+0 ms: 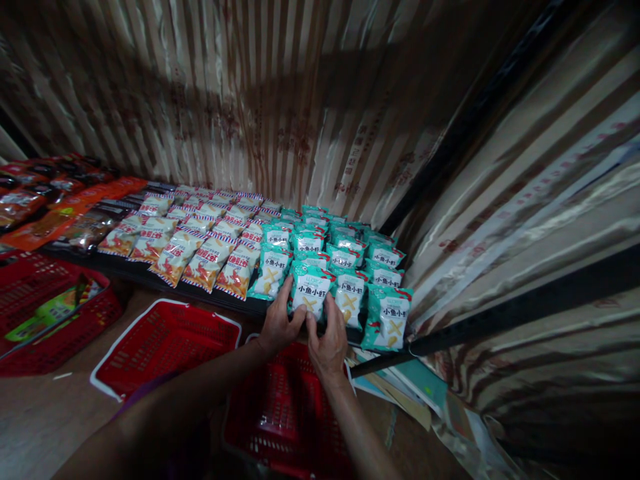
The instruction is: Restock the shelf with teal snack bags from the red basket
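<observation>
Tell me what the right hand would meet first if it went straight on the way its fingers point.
The right hand already touches the front teal snack packet, so that packet comes first. Pushed farther, it would probably meet the teal packets stacked behind it, though depth is hard to judge.

A teal snack packet (310, 291) with white lettering and a yellow cross-shaped picture is lying at the front edge of the shelf, tilting slightly toward the viewer. It is sitting at the head of a row of matching teal packets, touching its neighbours on both sides.
</observation>
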A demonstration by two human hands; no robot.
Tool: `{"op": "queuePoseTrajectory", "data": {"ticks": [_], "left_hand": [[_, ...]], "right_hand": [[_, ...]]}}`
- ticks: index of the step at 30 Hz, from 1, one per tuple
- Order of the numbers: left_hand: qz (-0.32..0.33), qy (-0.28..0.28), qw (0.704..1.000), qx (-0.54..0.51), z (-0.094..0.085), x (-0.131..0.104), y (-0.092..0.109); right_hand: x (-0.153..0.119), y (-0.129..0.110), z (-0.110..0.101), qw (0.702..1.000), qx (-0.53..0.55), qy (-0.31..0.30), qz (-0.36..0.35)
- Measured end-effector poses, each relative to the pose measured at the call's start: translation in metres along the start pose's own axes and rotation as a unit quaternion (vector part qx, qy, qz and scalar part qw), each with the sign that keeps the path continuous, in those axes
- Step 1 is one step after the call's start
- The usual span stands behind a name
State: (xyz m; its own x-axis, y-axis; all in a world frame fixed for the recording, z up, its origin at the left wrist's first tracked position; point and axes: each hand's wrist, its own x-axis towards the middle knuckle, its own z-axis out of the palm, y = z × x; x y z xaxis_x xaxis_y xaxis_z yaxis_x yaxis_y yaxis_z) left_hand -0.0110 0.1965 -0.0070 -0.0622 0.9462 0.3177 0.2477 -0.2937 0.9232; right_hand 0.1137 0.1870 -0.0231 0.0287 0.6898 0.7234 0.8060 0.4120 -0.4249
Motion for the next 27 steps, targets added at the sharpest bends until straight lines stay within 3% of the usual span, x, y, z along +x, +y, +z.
{"op": "queuePoseTrajectory", "data": {"ticks": [6,19,23,27], "left_hand": [[0.002,-0.012,0.999,0.040,-0.002,0.002,-0.001],[0.023,-0.031,0.998,0.053,0.000,0.012,-0.004],[0.032,-0.010,0.998,0.050,-0.002,0.012,-0.005],[0.111,0.041,0.986,0.121,-0.011,0.017,-0.005]], "right_hand": [[-0.004,-0.001,0.005,0.999,0.014,-0.033,0.020],[-0.003,0.001,0.012,0.999,-0.015,-0.033,0.040],[-0.002,0.001,0.014,0.998,-0.004,-0.036,0.049],[-0.001,-0.002,0.015,0.997,0.006,-0.036,0.066]]}}
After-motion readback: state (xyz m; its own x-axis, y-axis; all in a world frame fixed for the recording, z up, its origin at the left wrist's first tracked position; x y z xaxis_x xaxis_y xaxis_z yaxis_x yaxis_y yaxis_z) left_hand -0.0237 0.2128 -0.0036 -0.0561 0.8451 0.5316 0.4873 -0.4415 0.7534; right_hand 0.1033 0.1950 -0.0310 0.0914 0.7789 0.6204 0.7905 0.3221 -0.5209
